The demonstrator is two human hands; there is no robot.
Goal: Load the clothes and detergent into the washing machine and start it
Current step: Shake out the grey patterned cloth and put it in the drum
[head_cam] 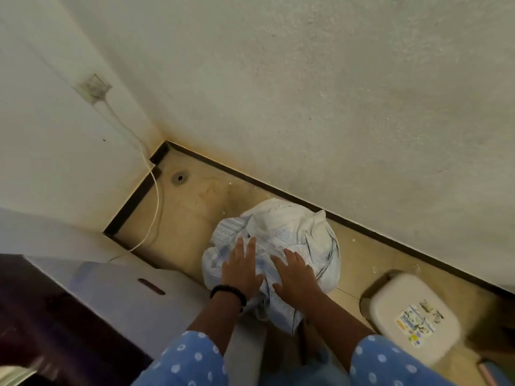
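Running down the left wall from one socket (94, 86): one white cable (156, 201), trailing onto the tan floor (195, 218) beside one round drain (180, 178). Standing at the lower left: one pale cardboard box (133, 291) with a slot handle. Reaching forward at centre: two hands, both in blue dotted sleeves (192, 360). Lying flat with straight, spread fingers on the bundle: the left hand (242, 270), wearing one dark bead bracelet (229, 292); pressing beside it, fingers likewise apart and gripping nothing, the right hand (296, 275). Sitting on the floor just beside the dark skirting: one crumpled bundle of clothes (284, 232), pale blue-white with fine printed stripes, heaped in a rounded mound. Resting further right: one cream plastic tub (412, 316) with a printed label on its lid.
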